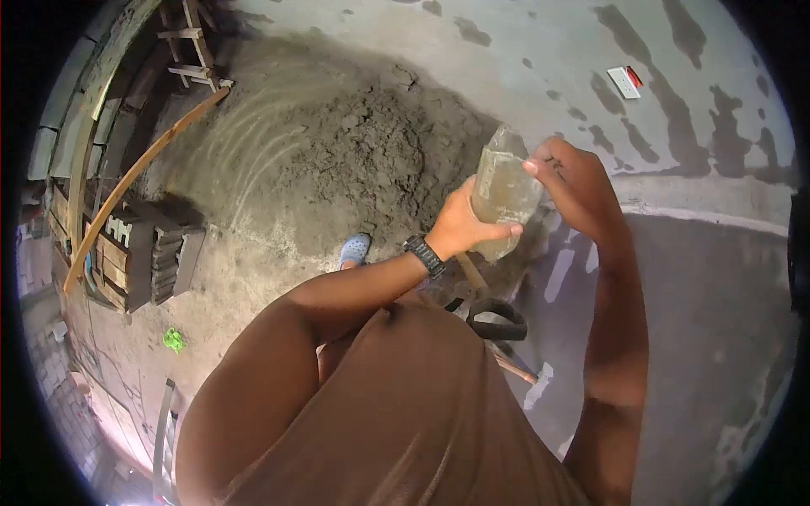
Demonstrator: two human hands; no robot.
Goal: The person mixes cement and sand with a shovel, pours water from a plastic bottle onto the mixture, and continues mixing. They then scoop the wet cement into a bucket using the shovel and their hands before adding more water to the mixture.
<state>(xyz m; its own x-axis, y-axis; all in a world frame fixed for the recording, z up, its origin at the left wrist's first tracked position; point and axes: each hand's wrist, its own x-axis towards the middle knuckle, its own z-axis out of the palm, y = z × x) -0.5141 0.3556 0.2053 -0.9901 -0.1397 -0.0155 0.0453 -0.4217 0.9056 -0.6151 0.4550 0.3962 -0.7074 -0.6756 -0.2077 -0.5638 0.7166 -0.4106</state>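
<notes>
Left hand [460, 226] grips murky plastic bottle [503, 202] above the mortar pile [354, 160], right hand [574, 181] pinching its upper side; best kept steady, tilted slowly over pile.

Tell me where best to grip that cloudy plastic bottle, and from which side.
Grip the plastic bottle around its wide lower body, coming from the side, as the left hand does now. It is held roughly upright and tapers toward the top, where the right hand pinches it, so the broad middle probably gives the steadier wrap.
</notes>
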